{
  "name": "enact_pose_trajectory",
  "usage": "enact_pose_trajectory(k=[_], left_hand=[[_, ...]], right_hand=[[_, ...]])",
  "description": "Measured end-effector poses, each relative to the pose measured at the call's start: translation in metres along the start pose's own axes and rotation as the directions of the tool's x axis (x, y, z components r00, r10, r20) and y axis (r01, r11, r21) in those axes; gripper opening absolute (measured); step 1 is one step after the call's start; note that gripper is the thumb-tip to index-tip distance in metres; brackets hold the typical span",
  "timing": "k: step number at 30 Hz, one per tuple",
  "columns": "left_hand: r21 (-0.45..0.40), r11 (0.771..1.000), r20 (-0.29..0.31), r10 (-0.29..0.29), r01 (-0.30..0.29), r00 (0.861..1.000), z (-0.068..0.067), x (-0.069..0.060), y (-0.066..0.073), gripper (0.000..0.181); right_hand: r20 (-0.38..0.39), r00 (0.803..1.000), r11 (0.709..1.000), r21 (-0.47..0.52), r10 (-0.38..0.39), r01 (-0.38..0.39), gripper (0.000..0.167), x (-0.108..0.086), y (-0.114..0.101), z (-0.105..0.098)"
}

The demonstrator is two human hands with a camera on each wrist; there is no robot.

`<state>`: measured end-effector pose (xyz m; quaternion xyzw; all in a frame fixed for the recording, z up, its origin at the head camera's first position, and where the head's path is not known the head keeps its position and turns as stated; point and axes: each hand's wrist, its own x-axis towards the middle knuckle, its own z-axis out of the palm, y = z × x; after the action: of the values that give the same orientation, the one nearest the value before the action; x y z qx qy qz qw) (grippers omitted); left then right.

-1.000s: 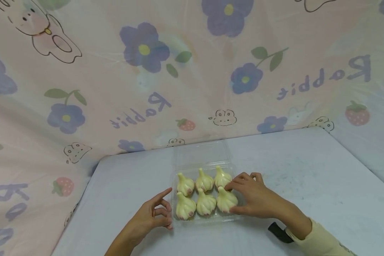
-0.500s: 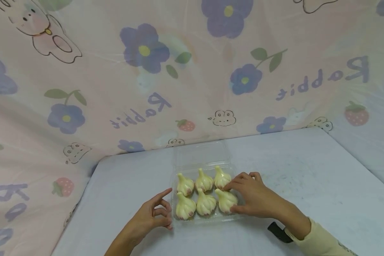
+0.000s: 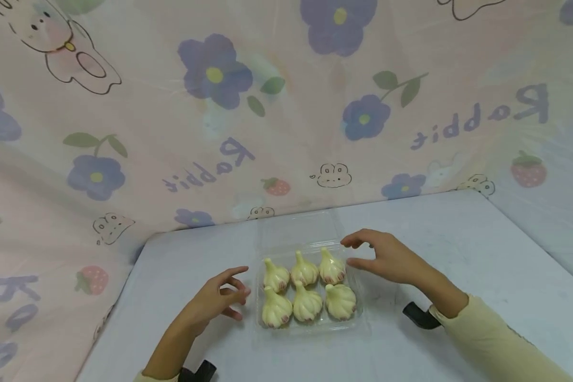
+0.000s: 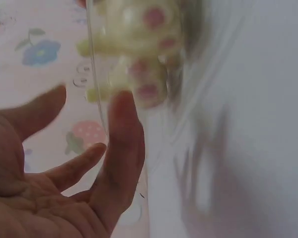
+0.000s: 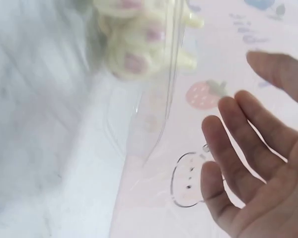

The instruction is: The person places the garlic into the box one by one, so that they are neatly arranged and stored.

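Several pale garlic bulbs (image 3: 307, 303) lie in two rows inside a clear plastic clamshell box (image 3: 310, 330), whose lid (image 3: 298, 229) is folded back toward the wall. The front right bulb (image 3: 341, 302) lies tilted, its stem toward the upper left. Left of the box hovers my left hand (image 3: 215, 302), fingers relaxed and holding nothing; it appears close to the side wall in the left wrist view. My right hand (image 3: 387, 260) is raised at the box's back right corner, thumb and fingers apart. In the right wrist view its palm (image 5: 268, 203) shows bare.
A white-covered table (image 3: 434, 239) carries the box. Behind it hangs a pink cloth (image 3: 286, 132) printed with flowers and rabbits, which also runs along both sides. Black curved pieces (image 3: 420, 317) sit at both wrists.
My right hand has let go of the front right garlic bulb and risen up and back. That bulb has tilted over slightly. My left hand has drawn a little away from the box.
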<state>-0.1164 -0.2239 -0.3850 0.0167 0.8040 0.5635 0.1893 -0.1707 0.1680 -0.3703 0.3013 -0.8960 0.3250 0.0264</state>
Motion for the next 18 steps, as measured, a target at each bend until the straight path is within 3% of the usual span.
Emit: enact_pose_trajectory(k=[3, 7, 12, 18], left_hand=[[0.027, 1.0, -0.091, -0.012, 0.014, 0.996, -0.005, 0.016, 0.005, 0.058], [0.031, 0.999, -0.167, -0.009, 0.014, 0.986, -0.011, 0.042, 0.011, 0.053], [0.044, 0.998, -0.231, -0.023, 0.034, 0.973, -0.021, 0.071, 0.017, 0.053], [-0.001, 0.995, -0.267, -0.096, 0.1, 0.959, -0.026, 0.104, 0.018, 0.051]], right_hand=[[-0.011, 0.999, 0.999, 0.034, 0.04, -0.04, 0.036, 0.018, 0.012, -0.004], [-0.001, 0.996, 0.994, 0.066, 0.09, -0.089, 0.034, 0.04, 0.031, -0.005], [0.024, 0.988, 0.985, 0.082, 0.15, -0.152, 0.037, 0.06, 0.051, -0.002], [0.048, 0.971, 0.966, 0.106, 0.234, -0.238, 0.043, 0.077, 0.073, 0.0]])
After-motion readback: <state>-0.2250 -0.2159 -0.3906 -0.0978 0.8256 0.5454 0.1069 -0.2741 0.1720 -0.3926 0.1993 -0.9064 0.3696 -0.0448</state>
